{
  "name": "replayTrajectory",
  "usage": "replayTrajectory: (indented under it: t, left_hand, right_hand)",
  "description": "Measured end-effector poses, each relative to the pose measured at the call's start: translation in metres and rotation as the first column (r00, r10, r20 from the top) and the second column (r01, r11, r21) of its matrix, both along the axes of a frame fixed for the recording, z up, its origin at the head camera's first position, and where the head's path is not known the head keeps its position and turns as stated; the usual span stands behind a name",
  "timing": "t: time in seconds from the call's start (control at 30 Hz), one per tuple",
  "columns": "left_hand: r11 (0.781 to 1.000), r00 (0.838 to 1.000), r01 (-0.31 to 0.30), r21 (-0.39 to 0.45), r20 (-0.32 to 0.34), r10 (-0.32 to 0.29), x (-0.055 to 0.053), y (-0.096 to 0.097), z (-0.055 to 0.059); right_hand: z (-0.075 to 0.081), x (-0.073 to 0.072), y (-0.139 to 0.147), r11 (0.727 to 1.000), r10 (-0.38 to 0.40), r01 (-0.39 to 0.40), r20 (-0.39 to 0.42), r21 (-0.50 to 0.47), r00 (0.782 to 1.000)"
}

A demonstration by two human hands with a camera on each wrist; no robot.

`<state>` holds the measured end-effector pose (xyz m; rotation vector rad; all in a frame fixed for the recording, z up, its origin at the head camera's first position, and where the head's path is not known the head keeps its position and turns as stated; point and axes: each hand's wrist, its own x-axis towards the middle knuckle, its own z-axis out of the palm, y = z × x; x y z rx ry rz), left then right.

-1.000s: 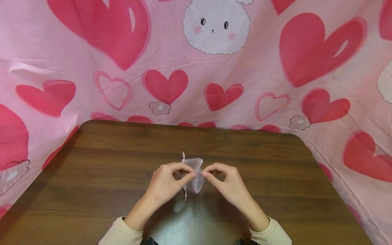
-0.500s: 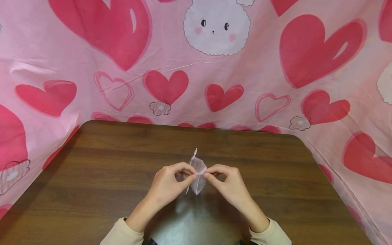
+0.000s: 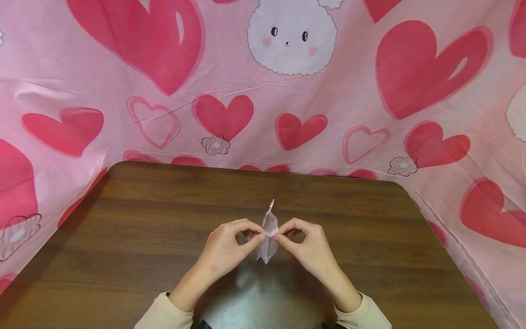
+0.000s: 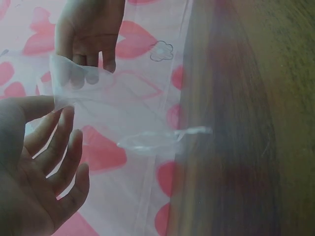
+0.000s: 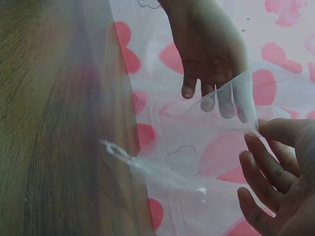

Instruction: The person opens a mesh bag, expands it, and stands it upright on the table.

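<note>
Between both hands, over the table, hangs a small sheer, pale organza drawstring bag [image 3: 267, 249]. My left hand [image 3: 231, 242] pinches one side of its edge between thumb and index finger. Opposite it, my right hand [image 3: 305, 240] pinches the other side in the same way, the fingertips of the two hands close together. In the left wrist view the see-through cloth overlaps the right hand's [image 4: 93, 37] fingers. A twisted, whitish drawstring [image 5: 120, 152] dangles below the hands on the table side in the right wrist view. Each hand's other fingers are loosely bent.
Beneath the hands lies a dark brown wooden table [image 3: 164, 219] with rounded far corners. A pink cloth [image 3: 246, 77] printed with hearts and a white fluffy animal face hangs behind it and along both sides. Light sleeves [image 3: 166, 313] cover the forearms.
The bag has swung round, its drawstring end moving from left of the fingertips to above them in the head view. Both hands keep their pinch and have barely moved.
</note>
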<state>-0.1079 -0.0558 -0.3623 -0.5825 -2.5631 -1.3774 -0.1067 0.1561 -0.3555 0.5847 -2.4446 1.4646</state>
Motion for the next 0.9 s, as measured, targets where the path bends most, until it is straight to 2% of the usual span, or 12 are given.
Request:
replayTrajectory:
  t: [0.17, 0.23, 0.4, 0.53, 0.73, 0.9]
  left_hand:
    - [1.000, 1.000, -0.002, 0.008, 0.026, 0.002, 0.0008, 0.0004, 0.0007]
    - [1.000, 1.000, -0.004, 0.018, 0.017, 0.004, 0.0012, 0.0008, 0.0012]
    - [0.996, 0.996, -0.076, 0.037, -0.043, 0.078, 0.0016, 0.0021, 0.0027]
    - [0.991, 0.990, -0.124, 0.055, -0.057, 0.127, 0.0008, 0.0026, 0.0032]
    - [0.993, 0.993, -0.103, 0.066, -0.051, 0.106, 0.0001, 0.0030, 0.0026]
    - [0.993, 0.995, -0.080, 0.082, -0.049, 0.084, 0.0007, 0.0037, 0.0023]
  right_hand:
    - [0.0000, 0.0013, -0.0008, 1.000, 0.010, -0.010, 0.013, 0.008, 1.000]
    - [-0.0002, 0.0015, -0.0012, 1.000, 0.020, -0.020, 0.013, 0.011, 1.000]
    - [-0.0010, 0.0008, -0.0023, 0.998, 0.057, -0.057, 0.004, 0.001, 0.998]
    - [-0.0017, -0.0002, -0.0030, 0.998, 0.067, -0.067, -0.005, -0.018, 0.998]
    - [-0.0015, -0.0013, -0.0041, 0.996, 0.083, -0.083, 0.002, -0.028, 0.997]
    - [-0.0010, -0.0006, -0.0035, 0.997, 0.080, -0.080, 0.017, 0.002, 0.997]
